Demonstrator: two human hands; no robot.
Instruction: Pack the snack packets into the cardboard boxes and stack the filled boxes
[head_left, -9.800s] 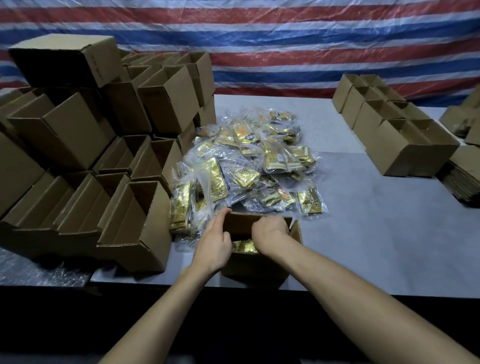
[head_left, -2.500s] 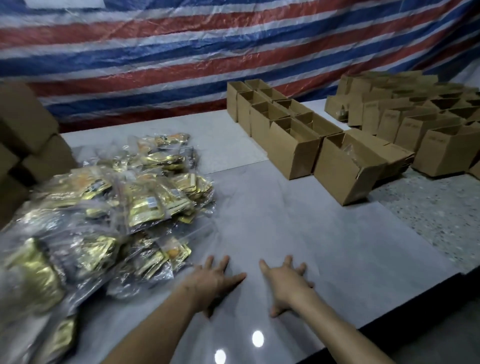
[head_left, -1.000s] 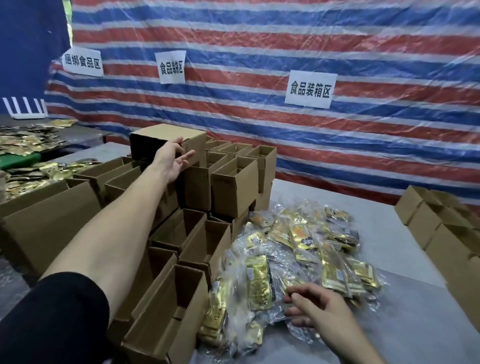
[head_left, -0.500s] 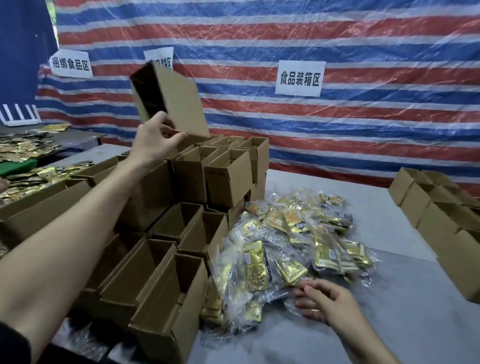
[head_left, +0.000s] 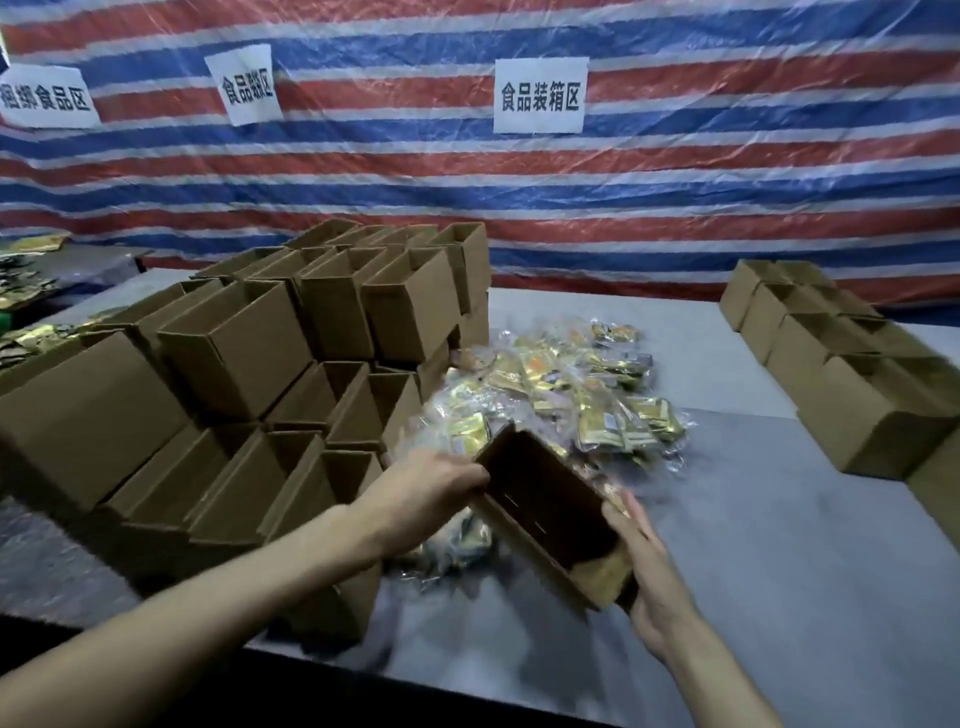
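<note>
At the far left edge, cut off by the frame, we make out more gold packs (head_left: 26, 343) on a second surface, too blurred to count. Next comes the stack (head_left: 234, 389) of empty cartons, piled in tiers on the left of the bench (head_left: 769, 545), most lying tilted with their open mouths up and toward us. Its near foot is lost in shadow.

The left hand (head_left: 421, 493) reaches in from the near left and grips the left rim of the box (head_left: 545, 514). Its fingers curl over the edge, and their tips are hidden inside. The box is open and dark within, held tilted above the near bench between the two hands, with its mouth facing up and toward us. We cannot tell whether anything lies in it.

The right hand (head_left: 649, 571) lies against the box's right end, fingers (head_left: 631, 512) straight and close together along the wall. The thumb is hidden behind a flap, and the hand is smeared by motion.

Just beyond the box, the packets (head_left: 582, 395) lie heaped at mid-bench, gold pouches in clear wrap. The box and left hand cover the pile's near edge.

At the right, a row (head_left: 831, 374) of open cartons runs near to far, and the nearest is cut off by the frame. Behind everything hangs a striped tarp (head_left: 727, 182) with white signs (head_left: 540, 96).
</note>
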